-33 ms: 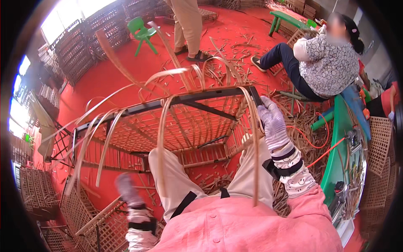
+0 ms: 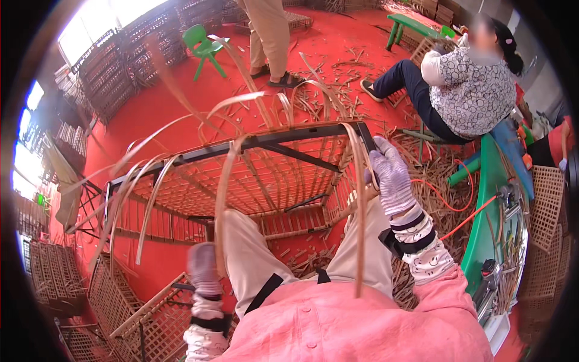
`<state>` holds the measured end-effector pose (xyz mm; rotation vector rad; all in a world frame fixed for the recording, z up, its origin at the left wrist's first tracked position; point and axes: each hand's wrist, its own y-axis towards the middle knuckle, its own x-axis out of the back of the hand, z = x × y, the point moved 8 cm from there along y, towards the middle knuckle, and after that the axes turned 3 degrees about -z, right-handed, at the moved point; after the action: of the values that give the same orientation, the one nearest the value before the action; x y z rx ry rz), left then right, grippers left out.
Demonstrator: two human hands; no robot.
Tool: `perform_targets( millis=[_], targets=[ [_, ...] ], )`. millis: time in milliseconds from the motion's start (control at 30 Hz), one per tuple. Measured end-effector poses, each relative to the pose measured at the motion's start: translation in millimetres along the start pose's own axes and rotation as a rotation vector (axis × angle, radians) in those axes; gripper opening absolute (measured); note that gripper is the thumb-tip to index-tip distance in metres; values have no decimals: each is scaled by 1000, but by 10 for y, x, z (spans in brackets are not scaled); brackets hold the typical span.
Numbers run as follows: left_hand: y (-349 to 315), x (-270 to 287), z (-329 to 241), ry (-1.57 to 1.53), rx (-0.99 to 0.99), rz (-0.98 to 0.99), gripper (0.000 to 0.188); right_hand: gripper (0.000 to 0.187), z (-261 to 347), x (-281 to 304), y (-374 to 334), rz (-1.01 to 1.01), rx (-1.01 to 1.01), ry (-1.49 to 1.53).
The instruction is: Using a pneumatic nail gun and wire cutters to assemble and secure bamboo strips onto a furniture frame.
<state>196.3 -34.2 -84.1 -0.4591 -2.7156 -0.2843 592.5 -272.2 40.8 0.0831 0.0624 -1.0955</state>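
One chair (image 2: 206,49) beyond strip-draped frame (image 2: 313,131)

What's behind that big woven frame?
Behind the woven frame you can see red floor, scattered brown strips, a green chair and a standing person's legs. Floor right behind it only peeks through its gaps; the rest is covered.

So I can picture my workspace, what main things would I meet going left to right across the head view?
Stacked woven panels, your blurred left hand, the standing person's legs, your right hand, the green table, a light woven panel.
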Motion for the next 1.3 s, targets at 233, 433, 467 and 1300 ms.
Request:
perform_targets(
  millis=[233, 433, 467, 1300],
  targets=[
    [-40, -1715, -3010, 1, -1011, 435, 24, 41, -46, 115, -193, 63, 42, 85],
    [340, -2647, -3372, 584, -1185, 709, 40, 42, -37, 170, -403, 57, -21, 166],
    [426, -2752, -3276, 682, -1139, 770, 44, 41, -6, 131, -402, 63, -23, 162],
    [859, -926, -2754, 598, -1407, -34, 21, 41, -24, -184, -25, 327, -84, -12]
  ],
)
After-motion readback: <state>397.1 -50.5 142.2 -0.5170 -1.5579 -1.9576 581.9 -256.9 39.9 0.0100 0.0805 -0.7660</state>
